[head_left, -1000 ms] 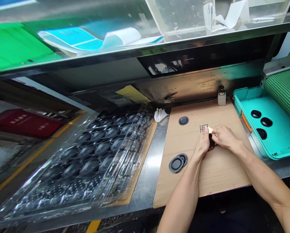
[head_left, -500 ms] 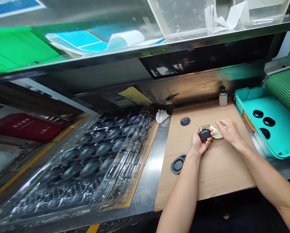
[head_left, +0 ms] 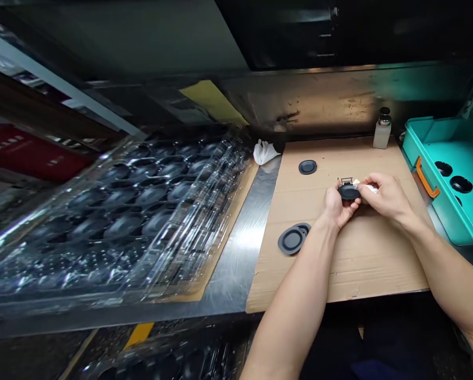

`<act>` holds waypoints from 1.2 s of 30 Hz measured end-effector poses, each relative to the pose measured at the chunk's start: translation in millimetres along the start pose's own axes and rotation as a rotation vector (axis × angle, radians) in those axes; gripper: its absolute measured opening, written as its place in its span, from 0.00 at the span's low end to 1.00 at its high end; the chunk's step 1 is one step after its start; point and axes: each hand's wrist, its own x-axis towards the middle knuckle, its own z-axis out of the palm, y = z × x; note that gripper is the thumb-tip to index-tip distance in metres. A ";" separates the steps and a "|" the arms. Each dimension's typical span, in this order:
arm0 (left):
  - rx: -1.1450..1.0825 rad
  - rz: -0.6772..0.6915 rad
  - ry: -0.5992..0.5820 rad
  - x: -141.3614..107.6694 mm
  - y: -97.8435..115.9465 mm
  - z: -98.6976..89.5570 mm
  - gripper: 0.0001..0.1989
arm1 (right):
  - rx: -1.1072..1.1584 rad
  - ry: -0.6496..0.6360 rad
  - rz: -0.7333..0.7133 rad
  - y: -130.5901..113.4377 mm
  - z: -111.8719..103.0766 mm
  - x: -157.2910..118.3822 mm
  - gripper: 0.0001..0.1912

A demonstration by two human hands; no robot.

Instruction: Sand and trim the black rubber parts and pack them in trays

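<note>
My left hand (head_left: 333, 205) is closed around the rim of a black oval disc (head_left: 348, 193), its flat face turned up. A white cloth (head_left: 371, 188) is pinched in my right hand (head_left: 390, 196), whose fingertips meet the disc's right edge. Behind my hands a cream pad (head_left: 356, 182) shows only in part. The work lies over a cardboard sheet (head_left: 375, 258). One black disc (head_left: 308, 167) rests on the cardboard farther back, and a pair of overlapping dark ringed discs (head_left: 292, 241) lies left of my left forearm.
Clear plastic trays (head_left: 141, 195) of black parts fill the left side. A crumpled white cloth (head_left: 265, 152) lies beyond the cardboard's left edge. A bottle with a dark cap (head_left: 382, 132) stands at the back. On the right is a turquoise bin (head_left: 442, 211) with black round parts inside.
My right hand has come from over the cream pad to the disc's edge, now with a white cloth in its fingers. My left hand still holds the disc. The view has tilted downward.
</note>
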 end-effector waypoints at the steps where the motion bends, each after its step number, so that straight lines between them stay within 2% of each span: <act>1: 0.056 0.062 0.003 1.5 -5.4 1.3 0.23 | -0.035 -0.003 -0.029 -0.5 1.8 -1.1 0.08; 4: 0.191 0.267 0.035 6.1 -20.1 3.1 0.21 | -0.123 0.032 -0.082 -0.6 7.2 -3.2 0.10; 5: 0.210 0.328 0.064 7.2 -23.3 3.1 0.20 | -0.113 0.013 -0.111 -0.3 8.2 -3.6 0.10; 7: 0.216 0.399 0.124 8.2 -26.1 3.0 0.19 | -0.034 -0.105 -0.176 0.1 7.7 -3.7 0.10; 9: 0.222 0.388 0.147 7.6 -25.9 3.8 0.21 | 0.014 -0.204 -0.190 0.1 4.6 -3.6 0.10; 12: 0.216 0.323 0.122 3.9 -24.0 7.3 0.21 | -0.017 -0.173 -0.146 -1.3 -1.0 -3.5 0.09; 15: 0.152 0.239 0.066 -1.8 -18.3 10.2 0.21 | 0.073 -0.211 -0.133 -1.2 -4.4 -2.4 0.09; 17: 0.092 0.121 0.013 -6.2 -10.9 10.1 0.21 | 0.134 -0.147 -0.087 2.5 -7.1 0.1 0.08; 20: 0.000 -0.091 -0.084 -13.0 2.2 7.9 0.23 | 0.187 0.028 -0.041 10.5 -13.4 5.1 0.18; 22: -0.036 -0.193 -0.139 -16.8 8.5 6.6 0.23 | 0.176 0.027 -0.070 13.1 -17.0 7.1 0.17; 24: -0.052 -0.237 -0.161 -19.0 11.7 6.1 0.22 | 0.099 -0.008 -0.117 11.9 -18.6 7.4 0.12; 27: -0.033 -0.223 -0.133 -19.1 10.8 7.3 0.21 | -0.002 -0.044 -0.103 7.0 -17.0 6.1 0.11; 30: 0.069 -0.143 -0.071 -16.6 4.6 10.3 0.19 | -0.039 -0.076 -0.063 6.4 -12.7 4.9 0.11; 36: 0.354 0.102 -0.018 -9.7 -14.4 11.3 0.24 | -0.159 -0.126 -0.184 13.9 -3.5 2.7 0.10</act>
